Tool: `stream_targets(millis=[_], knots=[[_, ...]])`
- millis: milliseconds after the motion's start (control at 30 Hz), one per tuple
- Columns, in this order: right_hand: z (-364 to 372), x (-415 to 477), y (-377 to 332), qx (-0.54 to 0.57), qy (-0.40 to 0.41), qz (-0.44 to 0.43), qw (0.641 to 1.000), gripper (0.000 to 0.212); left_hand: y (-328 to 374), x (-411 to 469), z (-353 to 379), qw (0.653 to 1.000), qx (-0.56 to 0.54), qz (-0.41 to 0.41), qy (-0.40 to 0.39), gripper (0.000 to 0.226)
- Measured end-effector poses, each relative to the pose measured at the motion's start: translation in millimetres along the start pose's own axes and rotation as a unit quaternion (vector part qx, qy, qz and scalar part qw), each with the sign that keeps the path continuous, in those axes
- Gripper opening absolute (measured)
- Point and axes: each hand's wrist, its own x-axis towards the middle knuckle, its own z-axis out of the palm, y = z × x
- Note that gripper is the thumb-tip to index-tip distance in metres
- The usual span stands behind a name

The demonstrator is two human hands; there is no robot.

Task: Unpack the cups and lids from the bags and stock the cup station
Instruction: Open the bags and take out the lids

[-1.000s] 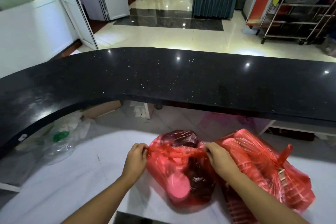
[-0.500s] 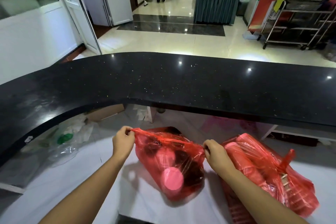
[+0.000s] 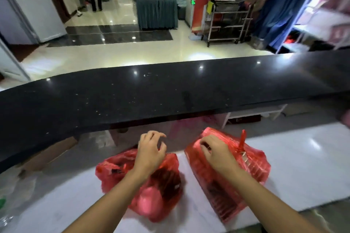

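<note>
Red thin plastic is what both hands must deal with: two tied bags lie side by side on the white counter [image 3: 303, 166], a little apart.

The left hand [image 3: 151, 149] hangs above the far end of the left bag [image 3: 117, 168]. Its fingers are loosely curled in the air and hold nothing. The right hand [image 3: 216, 149] lies on the far top of the right bag [image 3: 251, 166] with the fingertips bent into the film. I cannot tell if they really pinch it or only touch it.

The right bag is the long one. Its long axis runs from just under the right fingertips back along the right forearm toward the person. The ribbed stack [image 3: 223, 200] inside, probably cups, seems to lie along the same line. The tied handle [image 3: 242, 138] stands up just to the right of this hand. The left bag is more slumped and has no clear direction. A pale pink round shape [image 3: 147, 200] shows in its near end, under the left forearm.

I think the main danger is the film. A hard pull at the knot could tear it suddenly, and loose cups may roll. The near end of the right bag also reaches the near edge of the white counter, so a pull toward the body could drag the contents over that edge.
</note>
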Motion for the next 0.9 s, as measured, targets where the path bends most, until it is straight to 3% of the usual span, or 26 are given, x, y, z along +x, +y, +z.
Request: stream_targets(millis=[200, 400, 600, 733, 900], knots=[[-76.1, -42.5, 44.9, -0.035, 0.078, 0.077, 0.993, 0.016, 86.1, 10.5, 71.9, 0.989, -0.067, 0.089, -0.102, 0.022], [-105.7, -52.2, 122.9, -0.065, 0.022, 0.115, 0.991, 0.008, 145.2, 5.8, 133.7, 0.978, -0.052, 0.126, -0.158, 0.020], [-95.1, -32.1, 164.7, -0.049, -0.073, 0.046, 0.995, 0.017, 180.6, 1.0, 175.2, 0.978, 0.072, 0.072, -0.184, 0.034], [-77.1, -19.7, 176.5, -0.066, -0.132, -0.025, 0.989, 0.021, 180.6, -5.9, 185.9, 0.981, 0.103, 0.015, -0.162, 0.024], [-67.2, -25.8, 186.2, -0.045, -0.111, -0.081, 0.989, 0.011, 187.5, -16.0, 188.4, 0.985, 0.068, -0.035, -0.156, 0.018]])
